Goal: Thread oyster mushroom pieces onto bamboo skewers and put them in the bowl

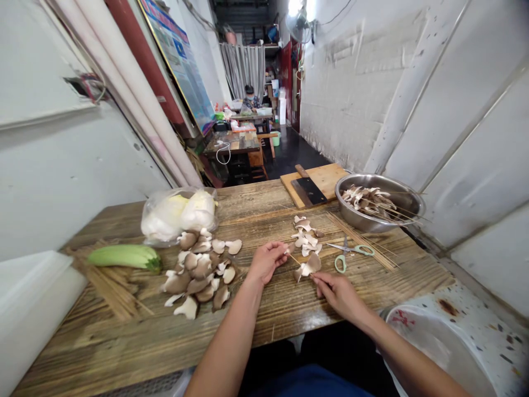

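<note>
Forearms point(226, 344) angled inward, left hand point(266, 261) and right hand point(338, 293) in pinch grips on a skewer point(295, 258) of mushrooms point(313, 263)

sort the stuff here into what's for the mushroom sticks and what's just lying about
Looks part of the job:
stick in hand
mushroom on it
mushroom pile
loose sticks
filled sticks in the steel bowl
scissors, perhaps

Seemingly just lying about:
cleaver
chopping board
green squash
bagged vegetables
</note>
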A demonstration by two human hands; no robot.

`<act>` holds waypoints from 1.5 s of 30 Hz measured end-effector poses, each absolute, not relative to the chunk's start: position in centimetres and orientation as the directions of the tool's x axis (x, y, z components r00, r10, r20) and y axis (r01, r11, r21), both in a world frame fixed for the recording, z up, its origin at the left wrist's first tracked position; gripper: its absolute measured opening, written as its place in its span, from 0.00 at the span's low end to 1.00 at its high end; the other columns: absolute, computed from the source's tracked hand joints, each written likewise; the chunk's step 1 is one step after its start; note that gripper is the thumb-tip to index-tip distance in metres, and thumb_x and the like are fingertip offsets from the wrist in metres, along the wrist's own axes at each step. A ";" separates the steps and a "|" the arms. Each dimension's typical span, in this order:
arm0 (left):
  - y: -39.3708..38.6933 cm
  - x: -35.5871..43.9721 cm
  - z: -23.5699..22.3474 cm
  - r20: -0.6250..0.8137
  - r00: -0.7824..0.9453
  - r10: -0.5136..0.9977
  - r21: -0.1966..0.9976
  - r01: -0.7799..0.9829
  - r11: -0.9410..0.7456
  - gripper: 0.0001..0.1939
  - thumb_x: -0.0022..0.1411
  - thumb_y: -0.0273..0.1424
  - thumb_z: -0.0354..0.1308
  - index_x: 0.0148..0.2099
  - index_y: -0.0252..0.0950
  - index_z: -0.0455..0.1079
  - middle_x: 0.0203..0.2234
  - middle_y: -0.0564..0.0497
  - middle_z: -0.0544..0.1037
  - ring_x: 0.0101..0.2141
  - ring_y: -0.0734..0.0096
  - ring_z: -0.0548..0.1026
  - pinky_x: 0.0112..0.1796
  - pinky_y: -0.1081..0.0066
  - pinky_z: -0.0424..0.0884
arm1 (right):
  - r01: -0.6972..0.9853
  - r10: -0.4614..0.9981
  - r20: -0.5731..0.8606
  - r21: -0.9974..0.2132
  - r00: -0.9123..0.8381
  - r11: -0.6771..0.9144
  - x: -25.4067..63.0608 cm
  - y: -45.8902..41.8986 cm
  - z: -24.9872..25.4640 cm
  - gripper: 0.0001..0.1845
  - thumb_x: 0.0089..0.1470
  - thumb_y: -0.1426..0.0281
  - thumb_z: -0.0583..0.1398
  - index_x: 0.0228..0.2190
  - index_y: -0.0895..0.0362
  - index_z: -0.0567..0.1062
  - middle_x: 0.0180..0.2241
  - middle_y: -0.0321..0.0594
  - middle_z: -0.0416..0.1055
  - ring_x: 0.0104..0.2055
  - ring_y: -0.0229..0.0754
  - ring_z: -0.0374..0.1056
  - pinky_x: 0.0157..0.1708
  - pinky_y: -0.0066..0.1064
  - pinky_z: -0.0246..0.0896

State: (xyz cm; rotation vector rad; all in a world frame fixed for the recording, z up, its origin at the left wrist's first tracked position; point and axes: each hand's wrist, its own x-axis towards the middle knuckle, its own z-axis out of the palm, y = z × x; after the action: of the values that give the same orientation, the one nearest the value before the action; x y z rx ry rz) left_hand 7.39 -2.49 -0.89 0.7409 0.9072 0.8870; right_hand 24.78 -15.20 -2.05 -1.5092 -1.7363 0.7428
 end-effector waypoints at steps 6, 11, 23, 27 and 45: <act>-2.5 7.6 -1.6 -0.297 0.329 0.896 0.862 -0.312 0.400 0.10 0.45 0.29 0.67 0.30 0.28 0.73 0.24 0.45 0.77 0.26 0.75 0.74 0.29 0.77 0.71 | 0.554 0.990 0.137 -0.824 -0.008 0.118 24.5 -14.9 -2.5 0.17 0.59 0.62 0.49 0.32 0.56 0.75 0.19 0.34 0.70 0.23 0.38 0.65 0.28 0.27 0.58; -2.7 7.4 -1.1 -0.310 0.367 0.877 0.843 -0.321 0.433 0.10 0.44 0.27 0.67 0.31 0.28 0.73 0.24 0.46 0.77 0.27 0.75 0.74 0.30 0.77 0.71 | 0.529 0.990 0.143 -0.841 0.008 0.117 24.4 -14.9 -2.6 0.17 0.59 0.63 0.49 0.31 0.56 0.74 0.19 0.34 0.69 0.24 0.38 0.66 0.28 0.27 0.58; -3.0 7.8 -0.9 -0.263 0.262 0.928 0.880 -0.330 0.342 0.14 0.39 0.31 0.69 0.28 0.29 0.72 0.21 0.49 0.75 0.23 0.79 0.70 0.27 0.78 0.66 | 0.494 0.991 0.127 -0.865 0.037 0.092 23.2 -14.8 -2.1 0.17 0.59 0.64 0.49 0.29 0.57 0.73 0.19 0.33 0.68 0.23 0.37 0.64 0.28 0.26 0.57; -3.3 8.0 -0.9 -0.223 0.253 0.941 0.910 -0.292 0.295 0.14 0.39 0.33 0.68 0.28 0.29 0.73 0.21 0.49 0.75 0.23 0.79 0.70 0.27 0.77 0.65 | 0.482 0.991 0.125 -0.872 0.052 0.084 23.1 -14.7 -2.3 0.17 0.59 0.64 0.49 0.29 0.57 0.73 0.19 0.33 0.68 0.23 0.36 0.63 0.28 0.26 0.56; -4.7 8.9 -0.5 -0.025 0.395 0.918 0.995 -0.083 0.063 0.12 0.45 0.36 0.64 0.29 0.31 0.73 0.22 0.50 0.75 0.23 0.77 0.68 0.26 0.76 0.62 | 0.463 0.977 0.181 -0.880 0.112 0.110 22.9 -14.2 -2.4 0.17 0.59 0.63 0.49 0.32 0.57 0.75 0.18 0.34 0.68 0.20 0.35 0.61 0.24 0.25 0.56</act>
State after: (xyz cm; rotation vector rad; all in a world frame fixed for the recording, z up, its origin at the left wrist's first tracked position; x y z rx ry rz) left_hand 8.94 -4.66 -0.49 1.2731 0.8640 0.9202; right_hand 22.94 -14.18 -2.39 -1.4900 -1.4881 0.7220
